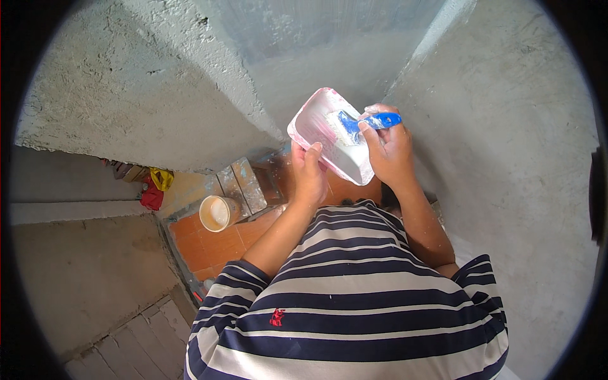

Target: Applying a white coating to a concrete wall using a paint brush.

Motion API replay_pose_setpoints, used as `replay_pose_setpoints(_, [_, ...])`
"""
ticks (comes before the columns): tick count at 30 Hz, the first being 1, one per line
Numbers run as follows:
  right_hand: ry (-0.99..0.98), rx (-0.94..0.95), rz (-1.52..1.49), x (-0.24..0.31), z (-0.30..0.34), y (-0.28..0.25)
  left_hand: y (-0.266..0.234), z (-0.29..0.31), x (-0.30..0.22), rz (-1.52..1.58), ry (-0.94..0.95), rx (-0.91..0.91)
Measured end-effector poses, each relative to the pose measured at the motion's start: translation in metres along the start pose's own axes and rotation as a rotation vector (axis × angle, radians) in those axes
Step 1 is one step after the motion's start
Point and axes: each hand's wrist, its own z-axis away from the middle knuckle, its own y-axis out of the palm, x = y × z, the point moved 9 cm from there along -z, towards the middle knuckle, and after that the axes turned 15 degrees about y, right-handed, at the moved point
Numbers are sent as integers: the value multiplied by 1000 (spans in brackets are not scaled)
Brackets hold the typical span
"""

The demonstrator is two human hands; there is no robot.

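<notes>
My left hand (309, 172) grips the near left side of a white rectangular tub (306, 116), its thumb over the rim. Pink smears mark the tub's rim and inner wall, and white paint lies inside. My right hand (394, 152) is closed round the blue handle of a paintbrush (349, 122). The brush's wide, white-coated bristles rest inside the tub, toward its middle. White paint spots my right fingers and the blue handle.
On the orange tiled floor (199, 244) at left stands a cream bucket (218, 213) with whitish contents. A paint-spattered wooden step (248, 183) is beside it. Grey plastered walls (506, 126) close in ahead and right. Yellow and red bags (152, 195) lie farther left.
</notes>
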Motion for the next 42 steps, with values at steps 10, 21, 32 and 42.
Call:
replay_pose_setpoints(10, [106,101,-90,-61,-24,-64,30,22,76,62,36,-122])
replay_pose_setpoints(21, [137,180,198,-93,-26,-67,18,25,110,-22,-43,-194])
replay_pose_setpoints(32, [267,14,-41,-67,-47,-67,-22,-10,109,28,-189,-246])
replay_pose_setpoints(42, [395,-299,-537,-68,-64,-41,-65,-89,66,31,-230,-111])
